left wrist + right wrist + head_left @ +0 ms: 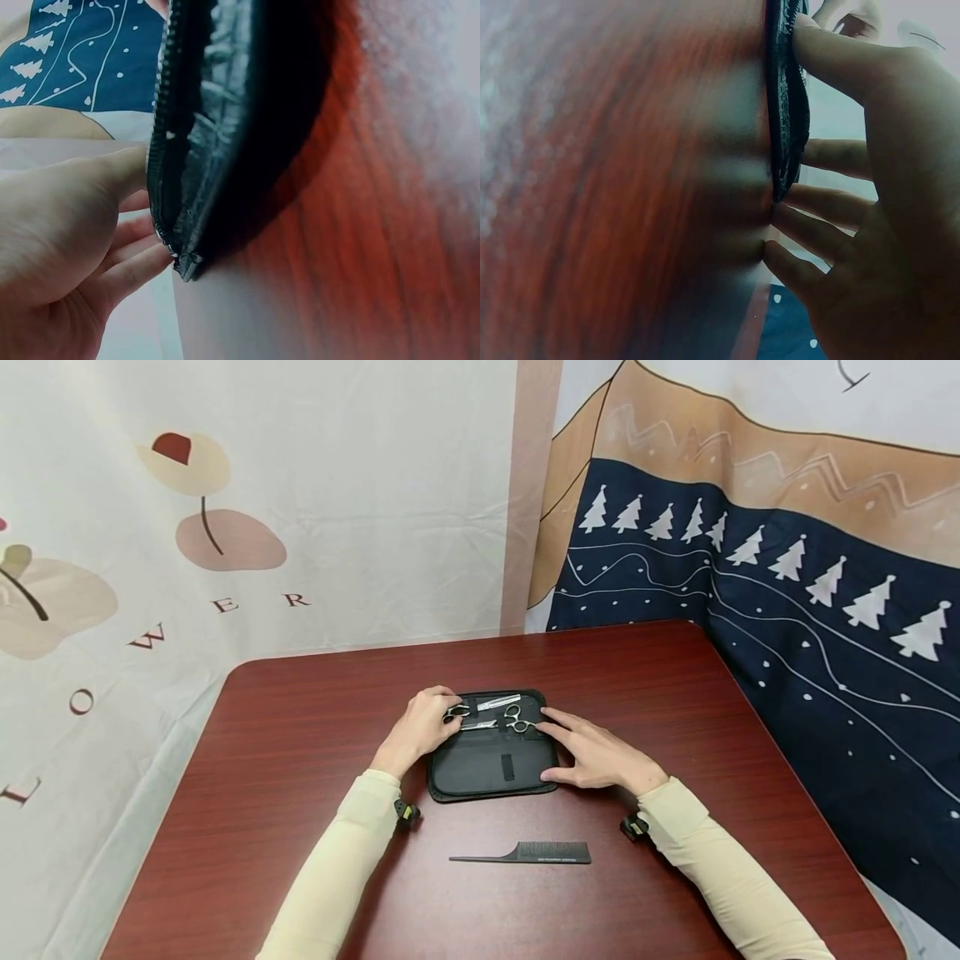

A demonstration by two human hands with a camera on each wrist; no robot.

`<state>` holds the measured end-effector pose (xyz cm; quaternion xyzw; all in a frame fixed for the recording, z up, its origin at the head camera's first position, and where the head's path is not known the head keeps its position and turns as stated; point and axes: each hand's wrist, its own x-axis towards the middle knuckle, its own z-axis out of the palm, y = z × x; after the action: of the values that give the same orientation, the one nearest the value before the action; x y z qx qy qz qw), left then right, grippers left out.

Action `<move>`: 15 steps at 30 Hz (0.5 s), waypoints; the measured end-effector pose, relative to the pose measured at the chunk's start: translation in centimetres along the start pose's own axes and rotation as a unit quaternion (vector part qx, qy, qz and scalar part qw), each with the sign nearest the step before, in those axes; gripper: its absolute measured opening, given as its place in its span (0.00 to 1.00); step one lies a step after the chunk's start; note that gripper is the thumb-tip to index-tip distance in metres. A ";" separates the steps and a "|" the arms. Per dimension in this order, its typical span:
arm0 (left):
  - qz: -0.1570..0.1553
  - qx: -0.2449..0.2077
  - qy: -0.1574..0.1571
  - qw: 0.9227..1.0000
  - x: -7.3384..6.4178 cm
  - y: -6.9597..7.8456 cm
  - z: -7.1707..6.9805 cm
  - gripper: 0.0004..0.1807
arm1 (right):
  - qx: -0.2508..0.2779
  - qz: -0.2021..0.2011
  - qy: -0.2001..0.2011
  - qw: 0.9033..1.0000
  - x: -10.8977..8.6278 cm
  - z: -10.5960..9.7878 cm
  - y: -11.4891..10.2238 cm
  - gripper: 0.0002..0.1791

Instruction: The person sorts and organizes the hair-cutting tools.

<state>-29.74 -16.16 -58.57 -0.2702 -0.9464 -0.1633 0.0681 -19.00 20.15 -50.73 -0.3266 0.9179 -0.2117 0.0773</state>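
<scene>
A black zip case (472,772) lies unfolded on the table, with two pairs of scissors inside. My left hand (420,727) is at the case's upper left. Its thumb and fingers pinch the ring handles of the upper scissors (498,702), whose blades point right. Just below, the second pair of scissors (516,720) lies the other way round, its rings to the right. My right hand (600,756) rests spread along the case's right edge, thumb and fingers touching it. In the right wrist view, these fingers (817,229) look fairly straight beside the zipper edge.
Nearer to me, a black rat-tail comb (555,852) lies on the reddish-brown wooden table (300,852), its tail pointing left. Patterned cloths hang behind the table, a pale one (390,527) at the left and a dark blue one with white trees (825,660) at the right.
</scene>
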 end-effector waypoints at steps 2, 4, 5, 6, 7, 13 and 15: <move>0.009 -0.001 -0.001 1.000 0.2 -0.1 0.1 0.18 | -0.001 0.000 -0.001 1.000 0.0 0.1 0.0 0.45; 0.018 -0.002 -0.003 1.000 0.3 -0.3 0.1 0.18 | 0.000 0.000 -0.002 1.000 0.0 0.1 0.0 0.45; 0.022 -0.002 -0.004 1.000 0.4 -0.4 0.1 0.18 | 0.000 0.001 -0.003 1.000 0.0 0.1 0.0 0.45; 0.025 -0.003 -0.005 1.000 0.4 -0.4 0.1 0.18 | 0.001 0.001 -0.003 1.000 0.0 0.1 0.0 0.45; 0.029 -0.002 -0.007 1.000 0.5 -0.4 0.1 0.19 | 0.002 0.002 -0.004 1.000 0.0 0.1 0.0 0.45; 0.040 0.002 -0.015 0.999 0.6 0.1 -0.2 0.19 | 0.002 0.002 -0.003 1.000 0.0 0.1 0.0 0.45; 0.036 -0.007 -0.017 0.999 0.6 0.4 -0.3 0.19 | 0.001 0.001 -0.002 1.000 0.0 0.1 0.1 0.45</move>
<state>-30.05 -15.63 -58.08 -0.3073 -0.9360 -0.1624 0.0557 -19.04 20.13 -50.85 -0.3263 0.9177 -0.2122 0.0796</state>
